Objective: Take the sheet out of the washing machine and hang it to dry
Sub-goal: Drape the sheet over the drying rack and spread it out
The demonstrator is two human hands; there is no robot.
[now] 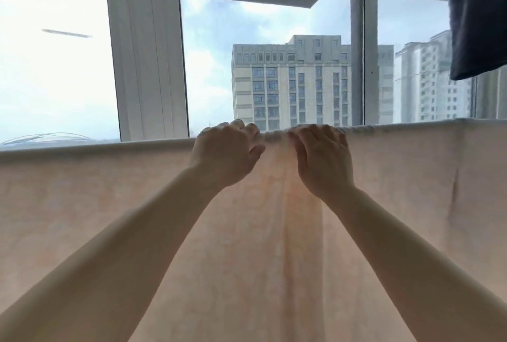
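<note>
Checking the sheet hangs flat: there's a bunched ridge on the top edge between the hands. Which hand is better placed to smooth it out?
Probably the left hand: its fingertips already rest on the puckered stretch of the sheet. The right hand lies flat just beside the ridge and could hold the top edge steady meanwhile.

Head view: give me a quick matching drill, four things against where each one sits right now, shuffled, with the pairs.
Things:
1. left hand
2. right hand
3. sheet
4. dark cloth

Places:
A. hanging at the upper right
B. on the sheet's top edge, right of the bunched middle
C. draped across the whole view
D. on the sheet's top edge, left of the bunched middle

Pairs: 1-D, 2-B, 3-C, 4-A
</note>
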